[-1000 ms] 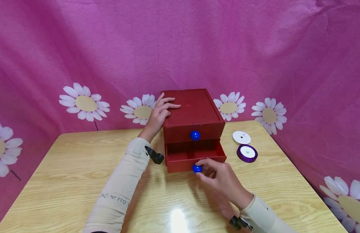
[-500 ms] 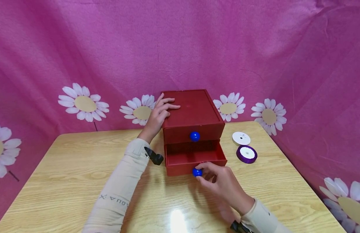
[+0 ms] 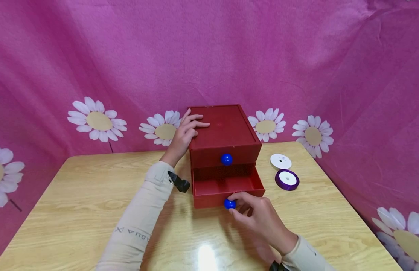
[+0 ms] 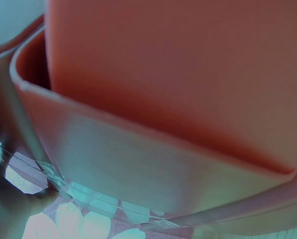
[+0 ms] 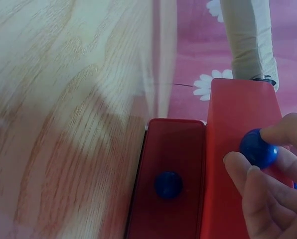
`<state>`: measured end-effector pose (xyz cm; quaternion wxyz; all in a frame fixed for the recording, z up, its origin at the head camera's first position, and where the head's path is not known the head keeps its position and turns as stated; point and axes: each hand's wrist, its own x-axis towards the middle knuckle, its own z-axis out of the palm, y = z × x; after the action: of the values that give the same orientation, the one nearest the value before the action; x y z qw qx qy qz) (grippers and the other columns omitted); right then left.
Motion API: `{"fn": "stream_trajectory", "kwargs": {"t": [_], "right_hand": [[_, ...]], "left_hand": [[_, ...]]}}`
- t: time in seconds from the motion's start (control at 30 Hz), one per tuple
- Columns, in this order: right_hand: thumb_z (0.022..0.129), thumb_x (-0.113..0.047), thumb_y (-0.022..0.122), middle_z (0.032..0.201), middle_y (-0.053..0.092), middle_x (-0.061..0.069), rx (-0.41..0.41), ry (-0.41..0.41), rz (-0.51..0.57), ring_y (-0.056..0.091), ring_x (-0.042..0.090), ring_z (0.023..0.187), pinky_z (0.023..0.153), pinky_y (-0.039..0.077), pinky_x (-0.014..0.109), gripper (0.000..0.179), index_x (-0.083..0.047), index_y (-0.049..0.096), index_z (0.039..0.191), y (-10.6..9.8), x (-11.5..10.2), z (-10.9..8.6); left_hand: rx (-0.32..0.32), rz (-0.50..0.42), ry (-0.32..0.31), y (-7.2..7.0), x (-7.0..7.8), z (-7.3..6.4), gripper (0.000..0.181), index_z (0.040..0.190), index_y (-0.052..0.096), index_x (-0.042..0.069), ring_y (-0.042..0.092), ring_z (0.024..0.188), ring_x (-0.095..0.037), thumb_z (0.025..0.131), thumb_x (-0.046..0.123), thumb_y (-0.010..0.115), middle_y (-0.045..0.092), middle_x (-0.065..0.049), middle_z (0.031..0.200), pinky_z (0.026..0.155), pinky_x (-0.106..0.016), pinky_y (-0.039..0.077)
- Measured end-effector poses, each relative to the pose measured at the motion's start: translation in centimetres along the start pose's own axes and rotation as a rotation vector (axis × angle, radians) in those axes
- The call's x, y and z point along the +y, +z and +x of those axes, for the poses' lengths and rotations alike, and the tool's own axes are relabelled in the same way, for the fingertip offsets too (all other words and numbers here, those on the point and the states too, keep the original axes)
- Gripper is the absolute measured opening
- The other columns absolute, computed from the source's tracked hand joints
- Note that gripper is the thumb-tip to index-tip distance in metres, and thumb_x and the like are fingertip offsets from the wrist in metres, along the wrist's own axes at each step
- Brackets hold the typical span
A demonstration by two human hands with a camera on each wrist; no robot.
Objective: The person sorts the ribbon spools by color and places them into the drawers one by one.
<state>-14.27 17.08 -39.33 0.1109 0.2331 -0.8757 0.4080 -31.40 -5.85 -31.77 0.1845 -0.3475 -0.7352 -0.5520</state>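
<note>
A red drawer box [image 3: 226,126] stands on the wooden table. Its middle drawer [image 3: 212,200] is pulled out, and the inside that shows holds nothing. My right hand [image 3: 260,212] pinches this drawer's round blue knob [image 5: 258,149] between thumb and fingers. My left hand [image 3: 183,133] rests on the box's top left edge, fingers spread over the lid. Above the pulled-out drawer is the closed upper drawer with its blue knob [image 3: 226,159]. In the right wrist view a closed lowest drawer [image 5: 176,144] with a blue knob [image 5: 168,185] sits nearest the table.
To the right of the box lie a white spool [image 3: 281,161] and a purple ribbon roll [image 3: 287,180], one just in front of the other. A pink cloth [image 3: 209,56] with printed daisies hangs behind the wooden table [image 3: 104,195].
The middle drawer has come farther out toward me, with my right hand moving along on its knob. My left hand has stayed on top of the box.
</note>
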Motion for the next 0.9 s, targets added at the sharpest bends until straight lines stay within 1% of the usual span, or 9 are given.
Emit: {"fn": "stream_trajectory", "kwargs": {"t": [0.1,0.17,0.23,0.33,0.43,0.5,0.6,0.73,0.9], "right_hand": [[0.074,-0.019,0.073,0.078,0.062,-0.017,-0.007,0.018,0.002,0.057,0.001,0.062,0.053,0.048,0.021,0.025,-0.026,0.063,0.096,0.0,-0.1,-0.3],[0.074,-0.023,0.073,0.079,0.062,-0.018,-0.014,0.028,0.005,0.057,0.001,0.062,0.053,0.049,0.021,0.024,-0.026,0.063,0.096,-0.1,-0.1,-0.5],[0.075,-0.026,0.072,0.079,0.062,-0.018,-0.019,0.028,0.007,0.057,0.001,0.063,0.053,0.049,0.022,0.023,-0.026,0.063,0.096,-0.1,-0.2,-0.6],[0.076,-0.029,0.070,0.080,0.063,-0.017,-0.015,0.007,0.012,0.057,0.001,0.063,0.053,0.048,0.021,0.022,-0.025,0.063,0.096,-0.2,-0.1,-0.7],[0.077,-0.030,0.069,0.079,0.063,-0.017,-0.010,-0.008,0.015,0.057,0.001,0.063,0.052,0.048,0.021,0.021,-0.025,0.063,0.096,-0.3,-0.1,-0.7],[0.076,-0.028,0.070,0.079,0.063,-0.017,-0.009,-0.005,0.017,0.057,0.001,0.062,0.052,0.048,0.021,0.021,-0.026,0.063,0.096,-0.3,-0.1,-0.8],[0.076,-0.024,0.071,0.079,0.063,-0.017,-0.012,0.007,0.022,0.057,0.001,0.062,0.052,0.048,0.021,0.023,-0.026,0.063,0.097,-0.2,-0.1,-0.9],[0.075,-0.024,0.071,0.079,0.063,-0.017,-0.012,0.014,0.025,0.057,0.002,0.062,0.053,0.049,0.022,0.024,-0.026,0.063,0.097,-0.2,-0.2,-1.1],[0.076,-0.031,0.069,0.081,0.063,-0.017,-0.016,0.018,0.031,0.058,0.002,0.063,0.053,0.049,0.021,0.023,-0.027,0.063,0.098,-0.2,-0.3,-1.1]], "left_hand": [[-0.004,-0.013,-0.015,0.1,1.1,-0.1,0.036,0.103,0.062,-0.011,0.006,0.136,-0.034,0.080,-0.007,0.034,0.043,-0.025,0.127,0.107,-0.047,0.000],[-0.007,-0.018,-0.019,0.2,1.1,-0.3,0.036,0.102,0.062,-0.011,0.006,0.135,-0.035,0.080,-0.008,0.034,0.043,-0.026,0.127,0.107,-0.048,0.000],[-0.011,-0.021,-0.015,0.2,0.7,-0.3,0.037,0.103,0.063,-0.009,0.006,0.135,-0.034,0.080,-0.008,0.035,0.043,-0.024,0.127,0.107,-0.048,0.000],[-0.006,-0.006,-0.001,0.3,-0.8,0.0,0.038,0.103,0.066,-0.003,0.005,0.136,-0.032,0.080,-0.006,0.036,0.045,-0.019,0.128,0.107,-0.046,-0.001],[-0.001,0.010,0.001,0.3,-2.2,0.2,0.039,0.104,0.067,0.003,0.005,0.137,-0.026,0.081,-0.001,0.036,0.046,-0.013,0.129,0.108,-0.043,0.000],[0.001,0.009,0.005,0.4,-2.6,0.2,0.039,0.104,0.068,0.005,0.005,0.137,-0.024,0.082,0.002,0.037,0.046,-0.010,0.129,0.108,-0.043,0.000],[0.000,0.003,0.001,0.4,-2.8,0.2,0.038,0.105,0.068,0.006,0.005,0.137,-0.023,0.082,0.001,0.037,0.046,-0.009,0.129,0.108,-0.043,0.000],[-0.005,-0.004,0.008,0.4,-1.9,0.1,0.038,0.104,0.067,0.000,0.005,0.136,-0.029,0.082,-0.006,0.037,0.045,-0.015,0.129,0.107,-0.046,0.000],[0.002,-0.013,0.025,0.2,0.4,0.0,0.037,0.102,0.064,-0.009,0.005,0.135,-0.037,0.079,-0.012,0.035,0.044,-0.025,0.126,0.106,-0.051,0.000]]}}
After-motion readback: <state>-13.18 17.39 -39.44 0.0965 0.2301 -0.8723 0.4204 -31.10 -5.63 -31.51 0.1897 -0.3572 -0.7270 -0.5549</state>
